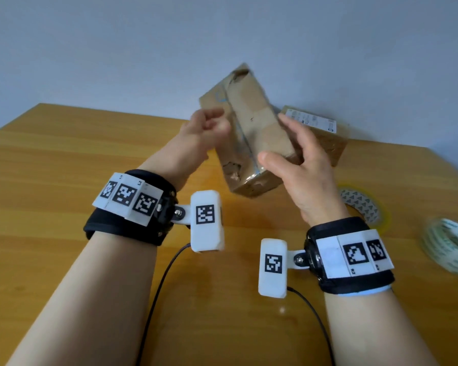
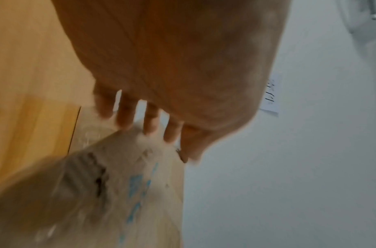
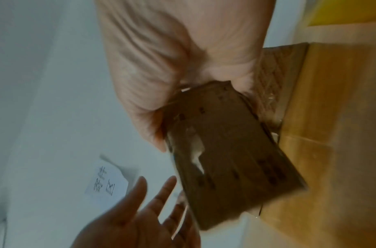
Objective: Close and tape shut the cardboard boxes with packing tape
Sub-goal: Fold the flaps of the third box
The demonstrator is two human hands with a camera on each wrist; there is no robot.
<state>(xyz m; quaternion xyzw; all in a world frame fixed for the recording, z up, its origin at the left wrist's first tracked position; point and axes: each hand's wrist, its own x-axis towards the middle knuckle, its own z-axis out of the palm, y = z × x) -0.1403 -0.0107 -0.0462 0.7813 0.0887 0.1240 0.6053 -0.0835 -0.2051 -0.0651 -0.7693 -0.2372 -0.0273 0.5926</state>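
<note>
Cardboard box (image 1: 251, 136) held tilted above the worktop (image 1: 64, 159).
Right hand (image 1: 302, 167) grasps its near end; left hand (image 1: 206, 128) beside it, blurred, grip state unclear. Right fingers hidden behind box.

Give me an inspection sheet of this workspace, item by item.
Surface: orange-brown wooden table, bare in front.
Job's things: worn brown cardboard box held tilted above the table, torn patches and glossy tape along its seam; second brown cardboard box with a white label resting behind it; two rolls of printed packing tape at the right.
Clutter: nothing seen.
Grippers: right hand grips the held box's near end; left hand beside its left face, fingers look extended in the right wrist view, grip unclear.
Cables: thin dark cables run from both wrist cameras.
Surroundings: plain pale wall; a printed paper sign on it.
</note>
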